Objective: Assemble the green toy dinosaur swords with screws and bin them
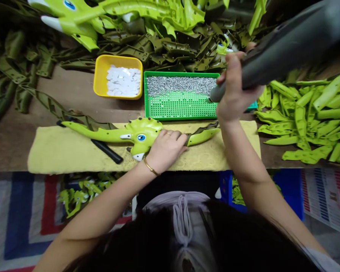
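My left hand (167, 148) lies on a lime-green toy dinosaur (136, 133) with a blue eye, pressing it onto a yellow cloth (73, 151); the fingers curl down over its middle. My right hand (234, 92) is wrapped round a dark grey electric screwdriver (286, 45), whose tip points at the green screw tray (181, 107). A heap of small silver screws (181, 85) fills the tray's far strip.
A yellow tub (100, 73) holds small white pieces (123, 81). Olive-green plastic shells (22, 64) are piled left and behind; lime-green parts (308, 113) are heaped at right. A black tool (106, 151) lies on the cloth. More dinosaurs sit in a bin (79, 192) below the bench.
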`<state>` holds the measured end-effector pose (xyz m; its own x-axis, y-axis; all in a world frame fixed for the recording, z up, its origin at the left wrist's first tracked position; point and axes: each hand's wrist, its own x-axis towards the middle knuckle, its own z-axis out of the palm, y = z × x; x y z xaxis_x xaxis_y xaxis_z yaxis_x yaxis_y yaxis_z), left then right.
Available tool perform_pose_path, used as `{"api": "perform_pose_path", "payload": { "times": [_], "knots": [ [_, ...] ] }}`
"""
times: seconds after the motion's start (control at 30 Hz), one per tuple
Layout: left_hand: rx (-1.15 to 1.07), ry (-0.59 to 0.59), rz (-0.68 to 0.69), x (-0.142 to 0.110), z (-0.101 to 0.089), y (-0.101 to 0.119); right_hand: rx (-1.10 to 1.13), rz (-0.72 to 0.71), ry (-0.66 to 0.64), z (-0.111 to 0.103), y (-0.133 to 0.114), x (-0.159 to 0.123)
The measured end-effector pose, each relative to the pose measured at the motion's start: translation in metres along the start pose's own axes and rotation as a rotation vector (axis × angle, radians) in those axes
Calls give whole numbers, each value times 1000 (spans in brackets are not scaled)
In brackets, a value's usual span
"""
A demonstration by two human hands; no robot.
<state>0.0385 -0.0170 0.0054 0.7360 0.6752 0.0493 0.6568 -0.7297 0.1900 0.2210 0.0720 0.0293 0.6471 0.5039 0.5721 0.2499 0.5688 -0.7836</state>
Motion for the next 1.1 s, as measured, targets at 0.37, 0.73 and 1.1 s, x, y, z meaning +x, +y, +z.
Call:
{"api": "perform_pose_path", "payload": {
  "times": [0.37,0.73,1.1],
  "knots": [
    [-49,165,36,-14,3,-15,-72,23,-29,14,48,-11],
    [-122,146,-11,-14,3,-15,134,-9,-116,-7,-28,-15],
    [-135,135,-37,-11,6,-14,164,69,-364,-48,-53,-88]
  ]
}}
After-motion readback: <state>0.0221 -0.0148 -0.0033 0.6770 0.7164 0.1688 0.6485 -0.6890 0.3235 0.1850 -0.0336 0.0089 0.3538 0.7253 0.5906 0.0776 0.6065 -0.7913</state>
